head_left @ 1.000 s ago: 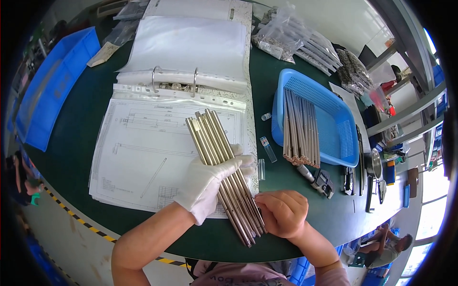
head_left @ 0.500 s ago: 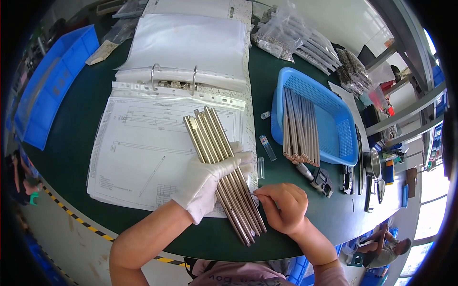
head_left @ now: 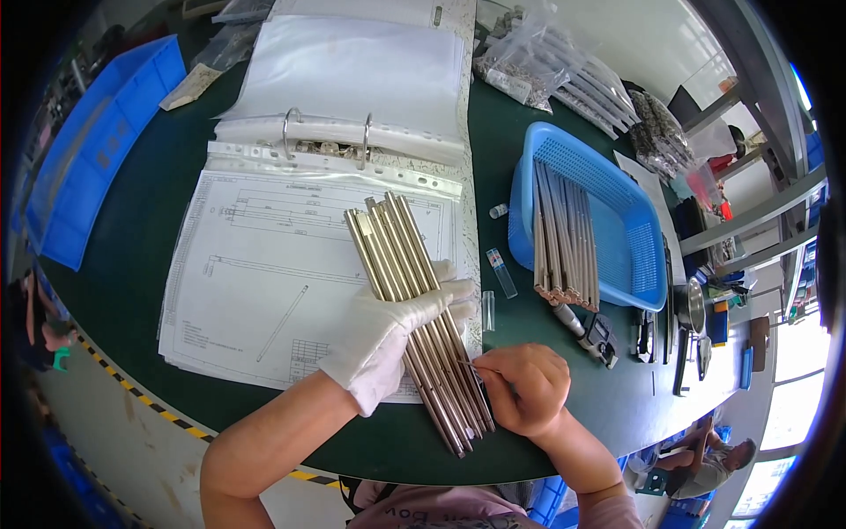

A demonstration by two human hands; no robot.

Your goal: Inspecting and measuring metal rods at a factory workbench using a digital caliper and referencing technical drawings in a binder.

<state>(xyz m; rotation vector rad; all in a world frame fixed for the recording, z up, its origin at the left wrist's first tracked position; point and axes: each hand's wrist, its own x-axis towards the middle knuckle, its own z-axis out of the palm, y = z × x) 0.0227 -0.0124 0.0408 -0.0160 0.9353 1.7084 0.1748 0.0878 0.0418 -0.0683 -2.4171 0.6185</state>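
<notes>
Gloved in white, my left hand (head_left: pixel 388 339) is closed around a bundle of shiny metal rods (head_left: pixel 421 313), held slanting above the front edge of the table. Several rods lie side by side, with small holes showing near their lower ends. My bare right hand (head_left: pixel 527 388) pinches a thin metal pin (head_left: pixel 467 362) between thumb and forefinger. The pin's tip meets the right side of the bundle; whether it enters a hole is too small to tell. Behind the rods, an open ring binder (head_left: pixel 256 264) shows drawings of a long rod.
A light blue basket (head_left: pixel 648 264) at right holds more rods (head_left: pixel 568 238). Near it are a digital micrometer (head_left: pixel 599 339), a small labelled tube (head_left: pixel 501 273) and a clear tube (head_left: pixel 488 310). A blue bin (head_left: pixel 101 150) stands far left; bagged parts (head_left: pixel 520 75) lie behind. Someone sits at lower right.
The view has shifted slightly, so the binder and basket sit a little differently. Both hands keep their grips, and the pin stays at the bundle's right side.
</notes>
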